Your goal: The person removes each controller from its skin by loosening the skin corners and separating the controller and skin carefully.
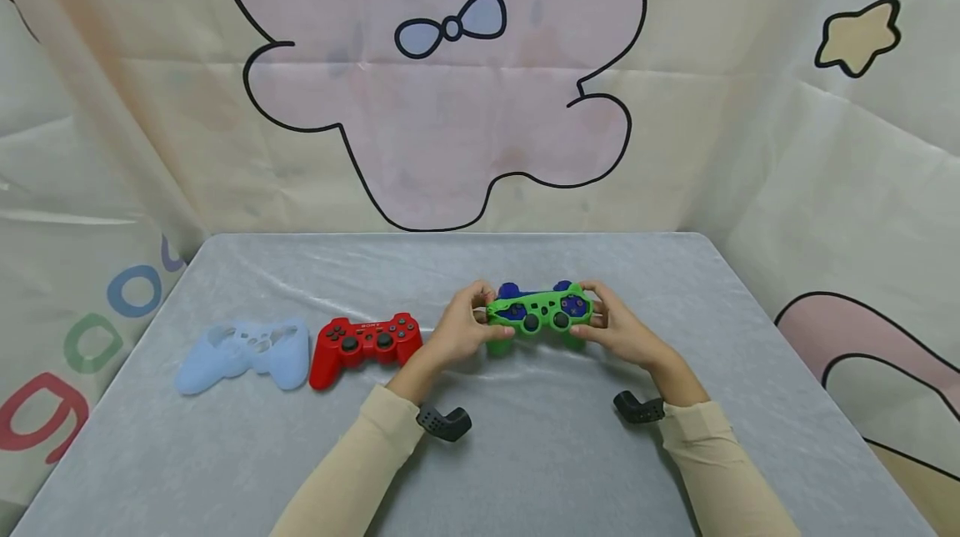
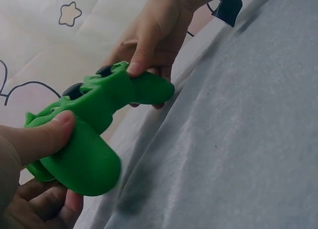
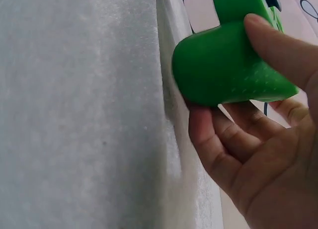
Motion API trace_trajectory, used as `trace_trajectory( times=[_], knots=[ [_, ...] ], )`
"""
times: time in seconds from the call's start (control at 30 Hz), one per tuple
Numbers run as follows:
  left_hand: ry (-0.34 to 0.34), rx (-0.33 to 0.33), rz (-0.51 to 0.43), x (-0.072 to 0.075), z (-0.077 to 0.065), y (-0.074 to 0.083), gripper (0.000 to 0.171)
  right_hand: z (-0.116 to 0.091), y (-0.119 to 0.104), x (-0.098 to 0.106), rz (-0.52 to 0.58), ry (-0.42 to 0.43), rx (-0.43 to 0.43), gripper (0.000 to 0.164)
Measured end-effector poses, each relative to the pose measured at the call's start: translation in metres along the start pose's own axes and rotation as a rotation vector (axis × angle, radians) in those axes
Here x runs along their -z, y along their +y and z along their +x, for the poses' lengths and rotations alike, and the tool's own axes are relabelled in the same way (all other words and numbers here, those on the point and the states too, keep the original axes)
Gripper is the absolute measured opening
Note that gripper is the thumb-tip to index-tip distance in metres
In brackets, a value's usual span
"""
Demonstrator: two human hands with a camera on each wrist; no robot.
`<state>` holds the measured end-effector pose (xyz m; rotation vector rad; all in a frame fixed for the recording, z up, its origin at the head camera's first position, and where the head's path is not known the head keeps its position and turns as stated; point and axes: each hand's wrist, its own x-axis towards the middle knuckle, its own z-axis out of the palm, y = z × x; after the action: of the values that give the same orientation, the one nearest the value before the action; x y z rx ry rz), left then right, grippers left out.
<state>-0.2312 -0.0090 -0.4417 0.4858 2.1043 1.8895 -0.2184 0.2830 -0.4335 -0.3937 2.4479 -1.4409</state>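
Steadily, two hands share a gamepad above a gray cloth-covered tabletop, the blue controller dressed in a bright green cover. The left grip clasps one handle, its thumb laid along the upper side and its fingers curled beneath, as the left wrist view shows. The right grip pinches the opposite handle, thumb above and fingers below. Blue shows through the cover's face openings and at the far-side shoulders, while two dark thumbsticks poke out toward the wearer.

To the left of the held pair, a red controller marked SONY lies face up, its black sticks toward the person. Just beside it, farther left, rests a pale blue cover, its cutouts visible. Black wrist-worn devices sit by the cuffs of beige sleeves. Behind the tabletop hangs a backdrop printed with a pink cartoon figure in a blue bow tie and a yellow star.
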Motion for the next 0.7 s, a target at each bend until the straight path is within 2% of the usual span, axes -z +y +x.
trace_trajectory(
  times=[0.2,0.37,0.5,0.6,0.7],
  knots=[
    [0.004,0.017,-0.009,0.0038,-0.0005,0.0016,0.046,-0.0018,-0.0014,-0.0004,0.012,0.007,0.002,0.072],
    [-0.008,0.06,0.07,0.0035,-0.0008,0.0027,0.053,-0.003,-0.0002,0.0001,0.035,0.015,-0.014,0.066],
    [-0.019,0.073,0.158,0.0029,-0.001,0.0029,0.067,-0.0019,0.0012,-0.0004,0.024,0.016,-0.038,0.066],
    [-0.047,0.076,0.171,0.0032,-0.0012,0.0023,0.074,-0.0013,0.001,-0.0014,0.021,0.003,-0.061,0.067],
    [-0.071,0.078,0.185,0.0038,-0.0013,0.0007,0.072,-0.0005,-0.0004,-0.0022,0.013,-0.003,-0.074,0.066]
  ],
)
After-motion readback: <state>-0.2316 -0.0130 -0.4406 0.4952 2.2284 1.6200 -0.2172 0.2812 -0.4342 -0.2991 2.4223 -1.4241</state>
